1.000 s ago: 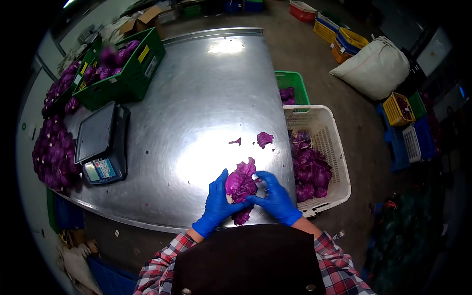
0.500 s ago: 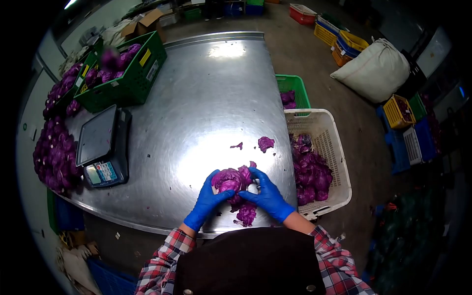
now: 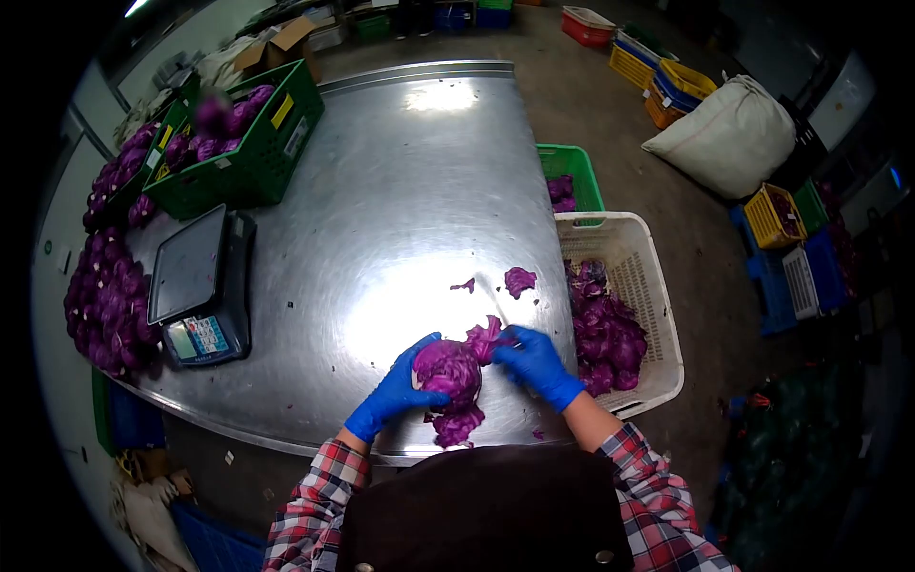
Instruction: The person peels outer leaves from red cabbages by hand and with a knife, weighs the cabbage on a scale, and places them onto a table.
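A red cabbage head [image 3: 448, 370] is held low over the near part of the steel table [image 3: 410, 162]. My left hand [image 3: 400, 389] wraps round its left side, thumb across the front. At its upper right, my right hand [image 3: 534, 362] is closed on a loose, crumpled cabbage leaf [image 3: 483, 338]. A pale, blurred streak shows just above that hand; I cannot make out what it is. Below the head lies another torn leaf [image 3: 459, 425]. Farther up the table rest a leaf piece [image 3: 519, 280] and a small scrap [image 3: 464, 285].
Against the table's right edge stands a white crate [image 3: 658, 315] with purple leaves in it, a green crate [image 3: 586, 176] behind. A scale [image 3: 195, 276] sits at the left, near a cabbage pile [image 3: 105, 305] and a green crate of cabbages [image 3: 276, 143]. A white sack [image 3: 734, 138] lies far right.
My right hand has moved right and slightly up from the cabbage, drawing a leaf outward. My left hand still holds the head, whose rounded side now shows more.
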Demonstrator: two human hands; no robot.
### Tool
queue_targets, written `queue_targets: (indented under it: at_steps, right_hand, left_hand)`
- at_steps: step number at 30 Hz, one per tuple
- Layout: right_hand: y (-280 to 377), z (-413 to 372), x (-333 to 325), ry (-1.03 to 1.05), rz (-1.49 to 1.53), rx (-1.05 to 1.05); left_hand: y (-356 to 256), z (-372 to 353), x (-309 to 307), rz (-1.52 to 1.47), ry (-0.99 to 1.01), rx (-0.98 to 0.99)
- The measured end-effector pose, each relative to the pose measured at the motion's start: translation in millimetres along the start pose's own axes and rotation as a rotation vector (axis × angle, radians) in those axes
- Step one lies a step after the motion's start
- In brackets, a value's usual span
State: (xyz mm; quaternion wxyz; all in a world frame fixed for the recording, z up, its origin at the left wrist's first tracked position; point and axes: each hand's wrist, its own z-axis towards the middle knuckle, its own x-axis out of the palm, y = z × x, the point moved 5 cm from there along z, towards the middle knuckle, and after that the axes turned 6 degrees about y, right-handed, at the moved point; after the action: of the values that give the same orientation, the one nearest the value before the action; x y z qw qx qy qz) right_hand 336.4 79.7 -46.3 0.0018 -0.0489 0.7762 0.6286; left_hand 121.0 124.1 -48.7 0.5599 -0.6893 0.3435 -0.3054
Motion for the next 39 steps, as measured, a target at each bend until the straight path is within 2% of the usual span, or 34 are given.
queue_targets:
  at_steps: [1,3,4,5,7,8,9,11,15,17,19,21,22,23,25,27,28,29,32,35,39]
  right_hand:
    - [-3,-6,-11,-0.047,0.214,0.315]
    - [30,-14,-35,-0.169,0.059,0.255]
    - [22,-4,-41,-0.236,-0.286,-0.157]
    - [24,-10,-32,-0.239,-0.286,-0.158]
    - [36,-16,8,-0.035,-0.466,-0.19]
    - [38,-17,22,0.017,-0.523,-0.293]
    - [34,-15,33,0.09,-0.525,-0.212]
    - [31,-15,36,0.07,-0.454,-0.305]
    - [29,-12,21,0.072,-0.303,-0.273]
    - [19,-16,11,0.085,0.137,0.162]
    - [4,-12,-18,-0.154,0.342,0.19]
    - [21,-9,-39,-0.243,0.004,0.039]
    - [12,-4,-30,-0.213,-0.009,-0.073]
    - [8,0,-16,-0.031,-0.152,-0.267]
    - [-12,-6,25,-0.005,-0.257,-0.144]
    - [-22,-2,55,0.101,-0.055,0.007]
    - [-14,-1,60,0.057,-0.178,-0.035]
    - [-8,-1,62,0.062,-0.172,-0.038]
    - [4,-1,72,0.157,-0.288,-0.192]
    - [14,-1,70,0.189,-0.374,-0.265]
    - [29,0,73,0.206,-0.546,-0.216]
  left_hand:
    - [1,-2,0,-0.002,-0.004,0.0]
    - [4,-7,0,-0.046,-0.035,-0.001]
    - [4,-7,0,-0.046,-0.035,-0.002]
    - [3,-6,0,-0.064,-0.046,-0.01]
    - [0,0,0,-0.099,-0.067,-0.02]
    - [1,3,-1,-0.099,-0.066,-0.02]
    - [3,6,-2,-0.056,-0.032,-0.031]
    - [1,7,-4,-0.013,-0.005,-0.046]
    - [-15,4,4,0.068,0.087,-0.099]
    - [-19,6,2,0.231,0.102,-0.087]
    - [-12,5,0,0.198,0.097,-0.039]
    - [0,-1,-3,0.167,0.096,0.002]
    - [8,-3,-9,0.068,0.02,-0.013]
    - [15,-5,-17,-0.028,-0.057,-0.026]
    - [25,-10,-20,-0.028,-0.088,-0.032]
    - [18,-19,-23,-0.061,-0.25,0.027]
    - [12,-24,-21,-0.203,-0.302,0.007]
    - [14,-24,-15,-0.198,-0.307,0.003]
    - [12,-31,7,0.092,-0.423,0.215]
    - [28,-31,2,0.091,-0.441,0.139]
    - [24,-29,-1,0.096,-0.419,0.153]
